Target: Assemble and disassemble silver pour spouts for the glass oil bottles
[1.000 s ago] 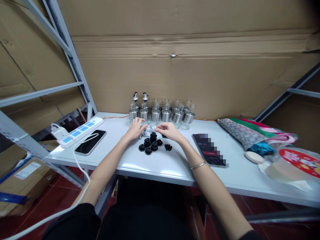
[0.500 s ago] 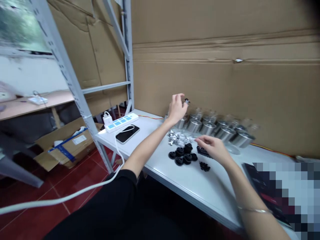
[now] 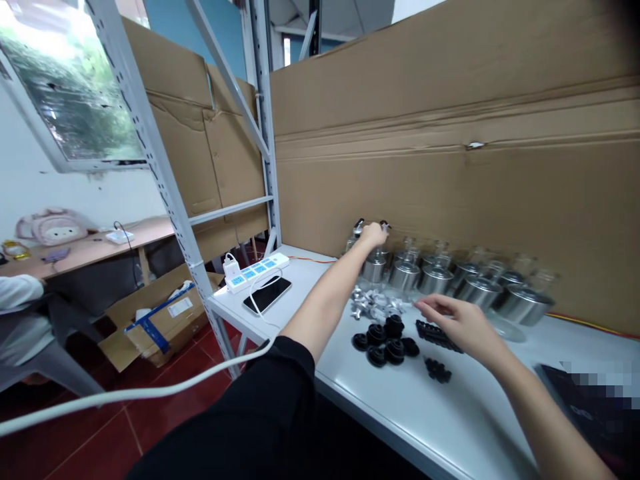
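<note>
My left hand [image 3: 373, 235] reaches to the back of the white table [image 3: 465, 413] and closes round the black-tipped spout on top of a glass and steel bottle [image 3: 373, 265] in a row of several such bottles [image 3: 470, 283]. My right hand [image 3: 457, 321] hovers low over the table with fingers loosely curled, empty as far as I can see, beside a strip of small black parts [image 3: 437, 335]. Between my hands lie a pile of silver spouts [image 3: 375, 305] and a cluster of black round caps [image 3: 385, 335].
A power strip [image 3: 255, 271] and a phone [image 3: 267, 295] on a white cable lie at the table's left end. A second phone [image 3: 595, 407] lies at the right. Cardboard sheets back the table; a grey rack post [image 3: 165, 180] stands left. Another person's sleeve [image 3: 17, 293] shows far left.
My view has swung left. My left hand rose from the spout pile to the back row and came down on a bottle's top. My right hand stayed low by the black parts.
</note>
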A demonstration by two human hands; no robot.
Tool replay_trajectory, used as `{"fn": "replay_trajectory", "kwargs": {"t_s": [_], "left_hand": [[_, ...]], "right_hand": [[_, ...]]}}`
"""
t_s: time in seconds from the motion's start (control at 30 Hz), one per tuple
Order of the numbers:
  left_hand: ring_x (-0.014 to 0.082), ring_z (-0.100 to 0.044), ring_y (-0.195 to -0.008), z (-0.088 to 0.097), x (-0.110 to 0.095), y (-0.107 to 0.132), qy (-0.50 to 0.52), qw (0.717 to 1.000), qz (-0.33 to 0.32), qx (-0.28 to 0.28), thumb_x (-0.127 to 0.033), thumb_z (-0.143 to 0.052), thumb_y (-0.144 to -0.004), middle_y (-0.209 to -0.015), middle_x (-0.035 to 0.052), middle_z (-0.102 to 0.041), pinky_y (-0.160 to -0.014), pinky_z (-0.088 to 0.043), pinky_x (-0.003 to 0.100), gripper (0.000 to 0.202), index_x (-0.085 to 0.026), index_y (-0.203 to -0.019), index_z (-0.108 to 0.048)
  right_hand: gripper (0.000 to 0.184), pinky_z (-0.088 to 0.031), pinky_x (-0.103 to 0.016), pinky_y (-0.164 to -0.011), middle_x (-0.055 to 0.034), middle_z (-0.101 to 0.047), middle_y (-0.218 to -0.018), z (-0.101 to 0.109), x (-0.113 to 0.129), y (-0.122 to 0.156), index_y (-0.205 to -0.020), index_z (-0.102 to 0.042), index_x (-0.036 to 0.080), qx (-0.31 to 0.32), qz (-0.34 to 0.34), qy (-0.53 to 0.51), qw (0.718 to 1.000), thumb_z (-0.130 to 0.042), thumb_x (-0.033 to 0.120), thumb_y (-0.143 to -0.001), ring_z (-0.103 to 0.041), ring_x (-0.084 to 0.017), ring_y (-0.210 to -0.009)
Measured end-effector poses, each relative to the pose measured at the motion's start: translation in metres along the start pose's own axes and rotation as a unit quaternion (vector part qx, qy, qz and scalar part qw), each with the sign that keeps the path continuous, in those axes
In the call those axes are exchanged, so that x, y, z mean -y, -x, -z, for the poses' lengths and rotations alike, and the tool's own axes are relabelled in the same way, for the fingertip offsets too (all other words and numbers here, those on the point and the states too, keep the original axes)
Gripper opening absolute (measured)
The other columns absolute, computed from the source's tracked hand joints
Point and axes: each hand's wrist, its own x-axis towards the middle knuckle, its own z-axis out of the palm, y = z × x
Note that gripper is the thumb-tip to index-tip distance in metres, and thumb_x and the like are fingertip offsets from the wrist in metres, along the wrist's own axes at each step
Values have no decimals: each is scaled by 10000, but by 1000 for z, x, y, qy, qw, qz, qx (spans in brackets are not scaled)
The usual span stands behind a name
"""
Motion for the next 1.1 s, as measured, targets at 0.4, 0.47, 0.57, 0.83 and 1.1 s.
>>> {"fn": "replay_trajectory", "kwargs": {"t_s": [0.4, 0.47, 0.57, 0.83, 1.1], "left_hand": [[222, -566, -1144, 13, -18, -3, 131, 981, 5, -141, -341, -599, -877, -1191, 172, -608, -915, -413, 299, 306, -127, -1085, -533], [177, -559, -1141, 26, -34, -2, 174, 965, -18, -194, -356, -477, -949, -1220, 153, -581, -918, -406, 272, 313, -137, -1170, -452], [130, -606, -985, 50, -60, 5, 299, 907, -77, -285, -338, -423, -975, -1111, 112, -606, -844, -433, 243, 271, -157, -1176, -402], [58, -442, -472, 46, -89, 117, 492, 801, -233, -251, -380, -687, -774, -546, -66, -465, -534, -385, 192, 319, -190, -681, -449], [47, -406, -477, 18, -92, 221, 504, 818, -274, -37, -442, -825, -565, -531, -62, -443, -472, -348, 189, 454, -163, -581, -467]], "right_hand": [[307, -460, -294, -603, -43, -671, -650, 9, 11, 9, -716, -628, 204, -79, 45, 7, 996, -487, 457, -818, -613, -193, -621], [282, -468, -299, -630, -53, -673, -698, 7, 10, 9, -742, -628, 197, -121, 77, 23, 989, -479, 410, -851, -615, -192, -657], [245, -487, -344, -732, -74, -666, -778, 4, 8, 8, -824, -629, 191, -208, 145, 56, 966, -470, 365, -890, -616, -212, -751], [587, -380, -516, -1038, -183, -538, -1268, -12, 23, 7, -1306, -412, 157, -412, 210, 150, 874, -630, 385, -811, -445, -320, -1265], [660, -553, -416, -682, -147, -690, -952, -23, 36, 18, -1166, -493, 137, -376, 69, 13, 924, -684, 486, -640, -676, -309, -842]]}}
